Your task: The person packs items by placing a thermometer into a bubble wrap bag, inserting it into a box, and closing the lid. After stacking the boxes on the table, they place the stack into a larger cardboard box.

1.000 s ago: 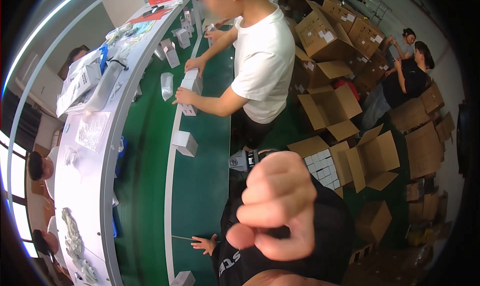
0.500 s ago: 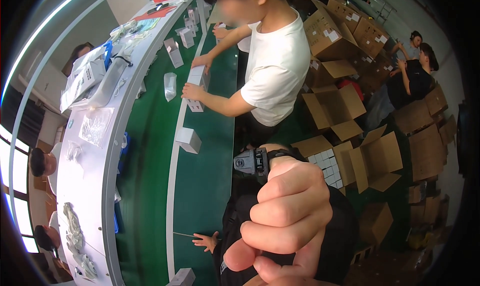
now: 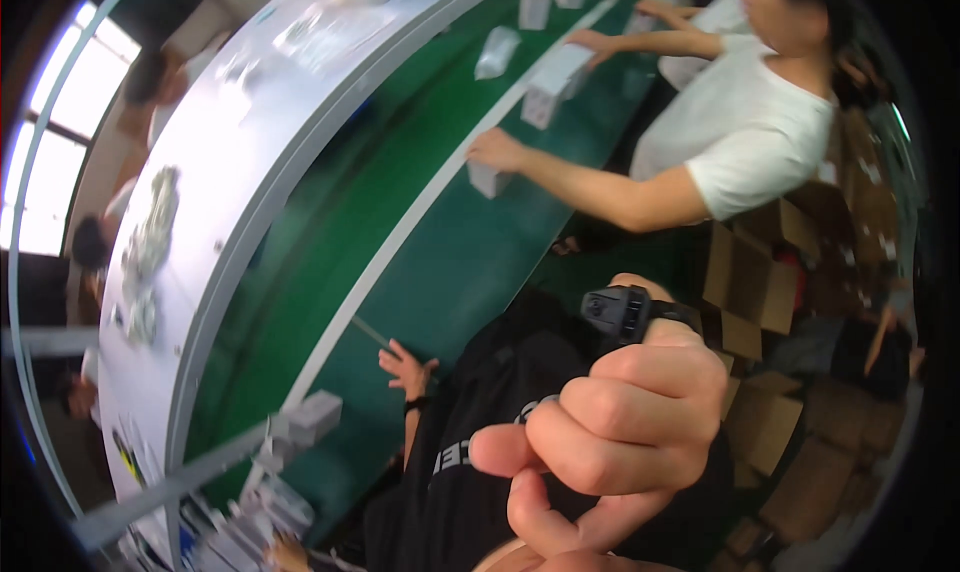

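My right hand (image 3: 630, 422) is raised close in front of the camera, its fingers curled into a fist with nothing visible in them. A small black camera (image 3: 615, 312) is strapped at its wrist. My left hand (image 3: 407, 369), a black band (image 3: 416, 404) at its wrist, is held over the near side of the green conveyor belt (image 3: 430, 272) with fingers spread. It holds nothing; a thin line across the belt runs by its fingertips. Farther along, a co-worker's hand (image 3: 495, 152) grasps a white box (image 3: 488, 180); their other hand is at several white boxes (image 3: 550, 87).
A long white table (image 3: 215, 162) borders the belt on the left, bearing crumpled gloves (image 3: 150, 242) and clear bags. White boxes (image 3: 312, 415) and a grey bar (image 3: 190, 477) are at lower left, near another person's hand (image 3: 288, 552). Open cartons (image 3: 745, 282) stand at right.
The view has turned, so the belt now slants. The co-worker's hand has gone from the grouped boxes to the single box nearer me. My fist stays closed; my left hand stays spread.
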Demonstrator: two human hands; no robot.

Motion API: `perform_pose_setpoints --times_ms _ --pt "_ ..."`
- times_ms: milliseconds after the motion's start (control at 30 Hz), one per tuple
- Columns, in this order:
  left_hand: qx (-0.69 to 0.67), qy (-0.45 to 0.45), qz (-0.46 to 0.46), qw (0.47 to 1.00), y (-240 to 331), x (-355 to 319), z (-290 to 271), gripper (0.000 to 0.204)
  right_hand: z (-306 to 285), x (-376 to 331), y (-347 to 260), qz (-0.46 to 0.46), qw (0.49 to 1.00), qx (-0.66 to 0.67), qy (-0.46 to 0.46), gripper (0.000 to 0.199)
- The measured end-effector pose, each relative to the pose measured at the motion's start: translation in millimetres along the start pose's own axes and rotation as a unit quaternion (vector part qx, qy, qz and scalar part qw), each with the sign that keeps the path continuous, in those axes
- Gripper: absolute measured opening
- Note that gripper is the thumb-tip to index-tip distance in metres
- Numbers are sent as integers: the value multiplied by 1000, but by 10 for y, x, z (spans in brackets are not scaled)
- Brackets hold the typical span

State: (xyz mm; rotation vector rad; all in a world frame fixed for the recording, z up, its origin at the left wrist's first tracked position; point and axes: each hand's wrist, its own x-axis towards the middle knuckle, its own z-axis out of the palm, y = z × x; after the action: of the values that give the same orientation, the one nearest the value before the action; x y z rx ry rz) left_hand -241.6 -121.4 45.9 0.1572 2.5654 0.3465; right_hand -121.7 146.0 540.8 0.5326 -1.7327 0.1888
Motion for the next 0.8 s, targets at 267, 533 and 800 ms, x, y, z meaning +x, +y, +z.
perform_pose_setpoints --times_ms 267,533,800 --pt "-50 8 -21 999 105 -106 -84 132 414 176 256 -163 976 109 -97 24" --pt "-58 4 -39 998 171 -154 -184 127 619 161 229 -168 966 182 -76 23" --pt "-65 14 -43 997 193 -164 -124 127 740 135 109 -121 954 263 -78 20"
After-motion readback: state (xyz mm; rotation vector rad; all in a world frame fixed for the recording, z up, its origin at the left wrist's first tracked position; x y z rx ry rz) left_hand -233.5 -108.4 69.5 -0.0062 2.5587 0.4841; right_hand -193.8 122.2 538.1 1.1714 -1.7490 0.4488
